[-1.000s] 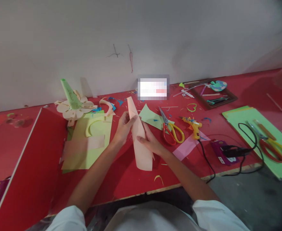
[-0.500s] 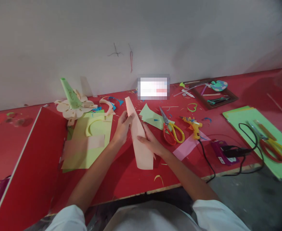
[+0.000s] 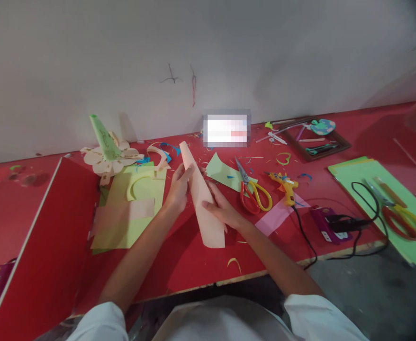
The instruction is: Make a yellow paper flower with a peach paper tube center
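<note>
A pale pink sheet of paper (image 3: 205, 208), rolled into a long cone, is held above the red table with its narrow end pointing away from me. My left hand (image 3: 179, 187) grips it on the left side near the narrow end, thumb on top. On the right side my right hand (image 3: 222, 206) wraps around it lower down, thumb across its face; the fingers behind the paper are hidden. Just right of my hands lie scissors (image 3: 252, 192) with one red and one yellow handle, partly over a light green paper piece (image 3: 222, 173).
Left are yellow-green sheets (image 3: 140, 232), a paper flower with a green cone (image 3: 104, 142), and a red upright divider (image 3: 48, 255). Right are a yellow glue gun (image 3: 289, 189), a purple power socket (image 3: 323, 220) with black cords, green sheets (image 3: 375, 175) bearing more scissors (image 3: 400, 222), and a brown frame (image 3: 314, 154).
The narrow end of the paper cone has tilted slightly to the left. Both hands keep their hold, with the left hand shifted a little left.
</note>
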The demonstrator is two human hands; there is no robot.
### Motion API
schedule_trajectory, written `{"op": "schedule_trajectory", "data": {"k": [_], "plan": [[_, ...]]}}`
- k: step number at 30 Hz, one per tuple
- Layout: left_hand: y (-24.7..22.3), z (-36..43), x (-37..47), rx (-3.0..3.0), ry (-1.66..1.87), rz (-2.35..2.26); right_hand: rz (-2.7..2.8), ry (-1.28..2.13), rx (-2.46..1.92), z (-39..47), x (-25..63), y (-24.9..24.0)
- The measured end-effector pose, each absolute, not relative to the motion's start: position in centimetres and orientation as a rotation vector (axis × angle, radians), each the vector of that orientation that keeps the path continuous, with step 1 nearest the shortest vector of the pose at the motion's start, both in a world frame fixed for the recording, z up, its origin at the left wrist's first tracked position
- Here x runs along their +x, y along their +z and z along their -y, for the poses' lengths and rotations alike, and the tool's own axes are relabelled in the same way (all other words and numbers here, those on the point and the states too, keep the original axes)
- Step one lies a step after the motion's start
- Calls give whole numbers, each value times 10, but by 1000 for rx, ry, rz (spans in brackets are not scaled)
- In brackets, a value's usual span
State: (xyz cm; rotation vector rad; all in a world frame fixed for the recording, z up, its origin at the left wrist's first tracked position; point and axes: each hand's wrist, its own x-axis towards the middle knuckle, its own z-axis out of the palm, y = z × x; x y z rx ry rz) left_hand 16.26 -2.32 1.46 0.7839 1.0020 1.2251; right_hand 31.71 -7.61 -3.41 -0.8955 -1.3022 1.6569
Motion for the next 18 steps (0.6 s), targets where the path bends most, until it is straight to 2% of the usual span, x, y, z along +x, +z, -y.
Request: {"op": "schedule_trajectory", "data": {"k": [7, 10, 11, 15, 18], "plan": [[12, 13, 144, 960, 1385, -1138, 1339, 1655, -929, 75, 324, -33], [32, 5, 113, 1351, 1628, -1291, 1495, 1559, -970, 65, 337, -29], [42, 4, 103, 1592, 1589, -1326, 1573, 1525, -979, 61, 342, -27], [72, 22, 85, 2467, 865, -1239, 1921, 1395, -974, 47, 360, -20], [68, 43, 101, 2772, 392, -1047, 2172, 1286, -1011, 42, 365, -6]]}}
